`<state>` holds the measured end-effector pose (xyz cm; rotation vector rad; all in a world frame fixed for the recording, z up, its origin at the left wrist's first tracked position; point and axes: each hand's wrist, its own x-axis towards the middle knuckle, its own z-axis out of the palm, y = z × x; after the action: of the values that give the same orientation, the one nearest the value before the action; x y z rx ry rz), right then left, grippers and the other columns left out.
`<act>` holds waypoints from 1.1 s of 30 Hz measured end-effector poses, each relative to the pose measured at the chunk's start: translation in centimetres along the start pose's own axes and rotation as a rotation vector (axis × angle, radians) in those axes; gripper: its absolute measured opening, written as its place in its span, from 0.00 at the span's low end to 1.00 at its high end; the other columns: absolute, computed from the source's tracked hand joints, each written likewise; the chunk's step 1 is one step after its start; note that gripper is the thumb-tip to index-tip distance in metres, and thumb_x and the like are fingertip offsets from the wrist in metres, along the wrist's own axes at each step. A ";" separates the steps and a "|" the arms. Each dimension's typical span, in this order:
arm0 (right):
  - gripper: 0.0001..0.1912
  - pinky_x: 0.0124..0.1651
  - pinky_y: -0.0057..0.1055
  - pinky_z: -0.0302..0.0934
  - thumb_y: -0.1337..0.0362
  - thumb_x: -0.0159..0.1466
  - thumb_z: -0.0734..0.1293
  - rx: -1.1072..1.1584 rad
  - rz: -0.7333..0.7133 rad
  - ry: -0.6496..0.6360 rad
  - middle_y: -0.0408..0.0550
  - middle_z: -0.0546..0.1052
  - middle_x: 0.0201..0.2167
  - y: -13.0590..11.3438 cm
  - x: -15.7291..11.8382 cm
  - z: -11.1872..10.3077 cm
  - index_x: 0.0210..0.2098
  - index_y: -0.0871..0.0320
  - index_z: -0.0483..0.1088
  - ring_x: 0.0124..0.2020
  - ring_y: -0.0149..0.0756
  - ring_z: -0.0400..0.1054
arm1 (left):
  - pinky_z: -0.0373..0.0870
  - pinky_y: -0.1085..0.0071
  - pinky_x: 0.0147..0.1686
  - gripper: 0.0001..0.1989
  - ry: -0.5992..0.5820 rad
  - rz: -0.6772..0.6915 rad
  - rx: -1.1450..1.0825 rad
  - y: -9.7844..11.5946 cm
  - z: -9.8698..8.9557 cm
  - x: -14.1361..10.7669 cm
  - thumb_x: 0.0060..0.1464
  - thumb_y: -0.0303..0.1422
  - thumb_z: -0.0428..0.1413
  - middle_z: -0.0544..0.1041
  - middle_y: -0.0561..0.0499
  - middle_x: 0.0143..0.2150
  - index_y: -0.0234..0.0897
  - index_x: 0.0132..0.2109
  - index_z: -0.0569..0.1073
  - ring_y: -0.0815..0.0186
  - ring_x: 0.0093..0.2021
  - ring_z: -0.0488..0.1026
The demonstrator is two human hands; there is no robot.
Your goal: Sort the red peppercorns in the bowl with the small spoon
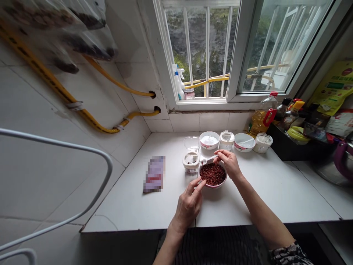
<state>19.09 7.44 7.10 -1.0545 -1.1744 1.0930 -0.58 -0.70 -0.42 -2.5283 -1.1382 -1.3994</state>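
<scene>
A bowl of dark red beans (213, 174) stands on the white counter. At its left rim, the fingers of my left hand (190, 200) touch the edge, bent and slightly apart. My right hand (228, 163) pinches the handle of a small white spoon (209, 159), whose head is over the far left rim of the bowl, beside an opened jar. That clear jar with a white collar (191, 162) stands left of the bowl, its transparent lid (192, 143) raised behind it. What the spoon holds is too small to tell surely; a few dark specks show.
Behind are a bowl of white powder (209, 140), a lidded jar (226, 140), a bowl with a white spoon (244, 142) and another jar (263, 143). A purple packet (154, 175) lies left. An oil bottle (261, 116) and a black condiment box (286, 143) stand right.
</scene>
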 end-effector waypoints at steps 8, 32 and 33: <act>0.12 0.43 0.38 0.70 0.54 0.67 0.63 -0.183 -0.277 0.001 0.48 0.81 0.29 0.1 -1.1 2.8 0.40 0.55 0.73 0.33 0.40 0.76 | 0.78 0.67 0.51 0.29 -0.029 -0.010 -0.003 -0.1 0.1 -0.2 0.62 0.19 0.46 0.73 0.42 0.57 0.44 0.67 0.62 0.61 0.55 0.76; 0.10 0.31 0.31 0.63 0.67 0.61 0.61 -0.481 -0.114 -0.146 0.43 0.77 0.18 -0.1 -0.7 -0.8 0.26 0.55 0.72 0.22 0.35 0.69 | 0.78 0.70 0.50 0.25 0.001 0.004 0.011 0.0 0.0 0.0 0.62 0.19 0.47 0.73 0.43 0.56 0.41 0.63 0.66 0.63 0.54 0.76; 0.10 0.31 0.30 0.63 0.67 0.61 0.61 -0.456 -0.078 -0.146 0.43 0.77 0.18 0.0 -0.6 -0.9 0.26 0.55 0.72 0.22 0.35 0.69 | 0.78 0.70 0.50 0.25 0.000 0.003 0.010 0.0 0.0 0.0 0.62 0.19 0.47 0.73 0.43 0.55 0.41 0.64 0.66 0.63 0.54 0.76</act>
<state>19.92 6.79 6.97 -1.2767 -1.6179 0.8698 -0.59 -0.72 -0.44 -2.5227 -1.1377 -1.3890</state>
